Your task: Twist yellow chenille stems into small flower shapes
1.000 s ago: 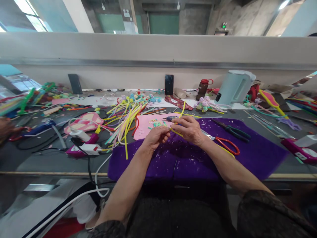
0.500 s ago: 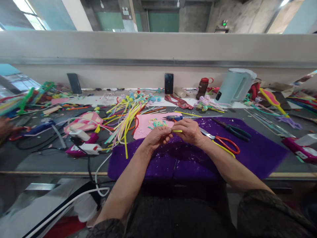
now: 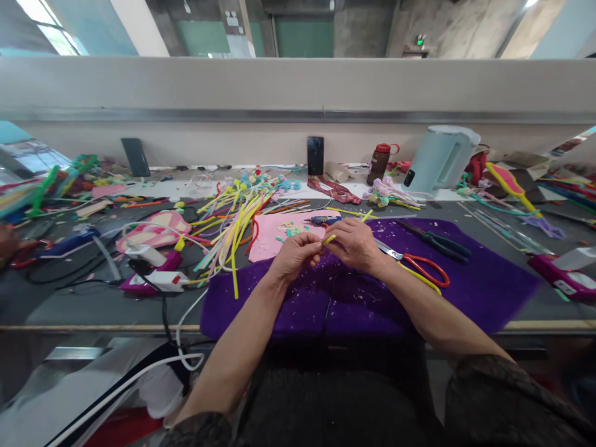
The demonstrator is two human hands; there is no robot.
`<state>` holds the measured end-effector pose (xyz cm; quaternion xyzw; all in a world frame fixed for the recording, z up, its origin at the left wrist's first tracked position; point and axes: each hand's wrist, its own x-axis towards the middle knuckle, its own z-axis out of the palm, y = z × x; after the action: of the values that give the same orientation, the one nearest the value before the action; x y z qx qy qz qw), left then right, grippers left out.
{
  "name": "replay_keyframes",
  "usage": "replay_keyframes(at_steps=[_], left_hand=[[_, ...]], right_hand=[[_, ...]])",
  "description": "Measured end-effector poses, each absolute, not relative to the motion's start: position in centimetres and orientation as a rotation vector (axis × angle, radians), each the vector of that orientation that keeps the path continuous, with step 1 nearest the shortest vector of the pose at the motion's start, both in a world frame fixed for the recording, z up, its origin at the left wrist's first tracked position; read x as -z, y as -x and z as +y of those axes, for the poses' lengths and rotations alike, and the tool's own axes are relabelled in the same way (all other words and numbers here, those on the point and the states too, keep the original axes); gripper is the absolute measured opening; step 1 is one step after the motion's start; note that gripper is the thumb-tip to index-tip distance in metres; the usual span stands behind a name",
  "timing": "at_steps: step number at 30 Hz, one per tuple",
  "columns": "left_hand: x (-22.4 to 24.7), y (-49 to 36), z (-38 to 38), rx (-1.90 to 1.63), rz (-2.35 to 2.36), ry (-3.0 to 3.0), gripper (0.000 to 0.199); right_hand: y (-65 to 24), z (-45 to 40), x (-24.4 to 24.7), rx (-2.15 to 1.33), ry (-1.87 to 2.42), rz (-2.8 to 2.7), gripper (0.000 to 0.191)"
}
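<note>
Over the purple cloth (image 3: 372, 301), my two hands meet at a yellow pipe cleaner (image 3: 329, 239). My left hand (image 3: 298, 254) pinches near one end of it, thumb against the fingers. On the other side my right hand (image 3: 356, 243) has closed fingers around it, and a yellow tip shows above the knuckles. Just beyond them a pink sheet (image 3: 265, 231) carries small pale and teal snippets (image 3: 291, 230), with a blue glue gun (image 3: 322, 220) at its far right corner. Red-handled scissors (image 3: 421, 268) lie right of my right wrist, and dark pliers (image 3: 440, 239) lie past them.
A bundle of coloured pipe cleaners (image 3: 239, 223) spreads left of the pink sheet. White plugs sit in a magenta power strip (image 3: 151, 279) with trailing cables. Behind stand a phone (image 3: 315, 156), a brown bottle (image 3: 379, 164) and a kettle (image 3: 440, 160). Another person's hand (image 3: 12, 242) is at far left.
The yellow piece between my hands has tilted upward, and a yellow tip now shows above my right hand. Both hands stay close together. The whole view has shifted slightly.
</note>
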<state>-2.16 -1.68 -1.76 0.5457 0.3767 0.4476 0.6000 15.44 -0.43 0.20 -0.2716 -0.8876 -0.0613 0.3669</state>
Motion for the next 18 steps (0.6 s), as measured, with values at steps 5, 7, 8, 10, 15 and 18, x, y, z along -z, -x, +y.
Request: replay_keyframes(at_steps=[5, 7, 8, 10, 15, 18], left_hand=[[1.9, 1.3, -2.6, -1.260, 1.094, -1.703, 0.016], [2.1, 1.0, -2.8, -1.372, 1.237, -1.960, 0.013], [2.2, 0.9, -2.9, -1.425, 1.287, -2.078, 0.013], [2.4, 0.7, -2.9, -1.492, 1.321, -2.234, 0.014], [2.1, 1.0, -2.4, -1.321, 1.247, -1.940, 0.022], [1.6, 1.4, -2.0, -1.154, 1.107, -1.467, 0.037]], right_hand=[[-15.4, -0.4, -0.7, -0.110, 0.848, -2.186, 0.010], [-15.3, -0.1, -0.5, -0.328, 0.902, -2.104, 0.013], [-15.3, 0.1, -0.4, -0.445, 0.922, -2.054, 0.014], [-15.3, 0.5, 0.1, -0.656, 0.950, -1.963, 0.018], [-15.6, 1.2, 0.7, -0.839, 1.016, -1.905, 0.020], [-15.8, 1.3, 0.6, -0.875, 1.047, -1.892, 0.020]])
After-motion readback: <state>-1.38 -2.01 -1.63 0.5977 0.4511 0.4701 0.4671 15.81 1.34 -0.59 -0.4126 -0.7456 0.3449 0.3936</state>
